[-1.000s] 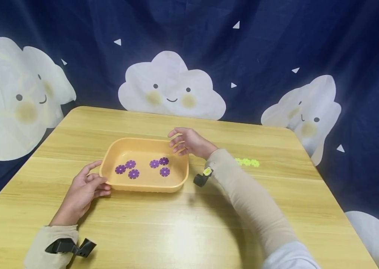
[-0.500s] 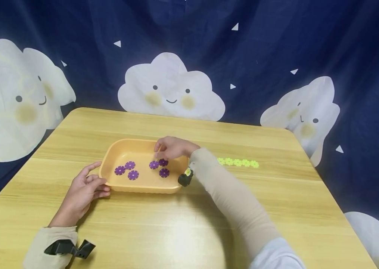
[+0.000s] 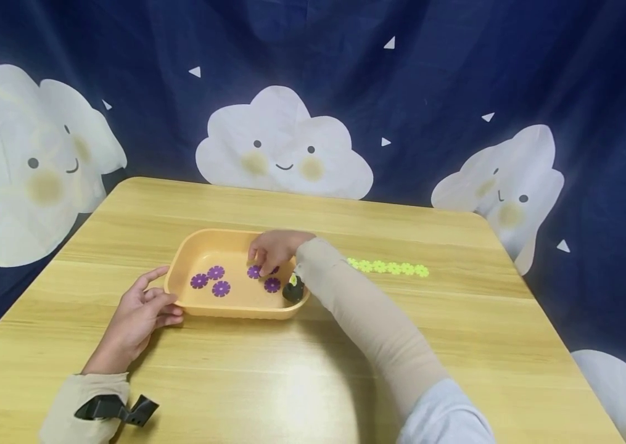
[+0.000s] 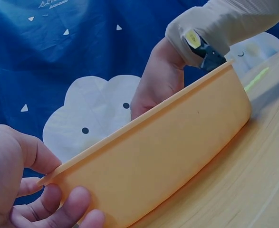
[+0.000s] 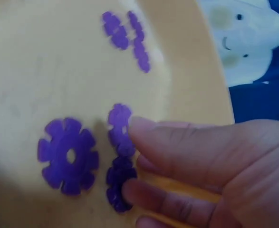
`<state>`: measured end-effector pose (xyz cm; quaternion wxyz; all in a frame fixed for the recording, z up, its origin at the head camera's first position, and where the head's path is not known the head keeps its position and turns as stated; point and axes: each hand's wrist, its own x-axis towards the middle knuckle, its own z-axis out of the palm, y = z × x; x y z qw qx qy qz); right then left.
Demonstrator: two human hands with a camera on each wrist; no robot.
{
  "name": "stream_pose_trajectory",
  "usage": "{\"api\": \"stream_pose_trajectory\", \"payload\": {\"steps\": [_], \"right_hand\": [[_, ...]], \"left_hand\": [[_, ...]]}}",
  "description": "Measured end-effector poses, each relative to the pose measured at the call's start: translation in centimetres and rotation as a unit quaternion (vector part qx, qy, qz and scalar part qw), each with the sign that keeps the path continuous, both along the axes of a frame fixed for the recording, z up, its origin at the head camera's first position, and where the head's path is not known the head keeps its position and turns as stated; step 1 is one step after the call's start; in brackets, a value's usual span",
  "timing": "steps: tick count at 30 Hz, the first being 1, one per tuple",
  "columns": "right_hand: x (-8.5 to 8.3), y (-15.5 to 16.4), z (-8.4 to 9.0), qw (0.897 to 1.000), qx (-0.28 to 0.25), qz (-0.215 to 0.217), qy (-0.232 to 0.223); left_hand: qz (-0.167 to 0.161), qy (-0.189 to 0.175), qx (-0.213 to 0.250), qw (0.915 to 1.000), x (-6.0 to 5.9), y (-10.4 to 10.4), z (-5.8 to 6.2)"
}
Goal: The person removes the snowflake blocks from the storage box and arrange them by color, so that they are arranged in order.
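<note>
Head view bright; glare spot on table [image 3: 224,382], shadow beside right sleeve [image 3: 368,314]. Right wrist view dimmer, discs [image 5: 58,156] soft-edged.

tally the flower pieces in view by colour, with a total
purple pieces: 6, all in the tray
yellow pieces: 6 showing, in a row; the right sleeve may hide more
total: 12 showing

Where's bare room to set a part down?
Free: the wooden table in front of the orange tray, between the beige sleeves; also the strip between tray and curtain. Crowded: the tray's right half, where the right hand sits among purple flower-shaped discs.
</note>
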<state>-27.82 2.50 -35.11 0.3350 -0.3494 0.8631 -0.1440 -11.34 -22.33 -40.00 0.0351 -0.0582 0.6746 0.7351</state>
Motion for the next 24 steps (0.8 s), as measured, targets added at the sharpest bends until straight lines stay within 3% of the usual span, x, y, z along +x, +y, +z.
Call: {"api": "stream_pose_trajectory", "payload": {"steps": [8, 17, 24], "right_hand": [[0.0, -1.0, -0.4, 0.998, 0.014, 0.056, 0.022], [-0.1, -1.6, -1.7, 1.0, -0.02, 0.012, -0.01], [-0.1, -1.9, -2.0, 0.999, -0.02, 0.028, 0.011]], "left_hand": [[-0.001, 0.0, 0.0, 1.0, 0.0, -0.1, 0.1], [-0.002, 0.0, 0.0, 1.0, 0.0, 0.0, 0.0], [-0.001, 0.001, -0.002, 1.0, 0.0, -0.1, 0.0]]}}
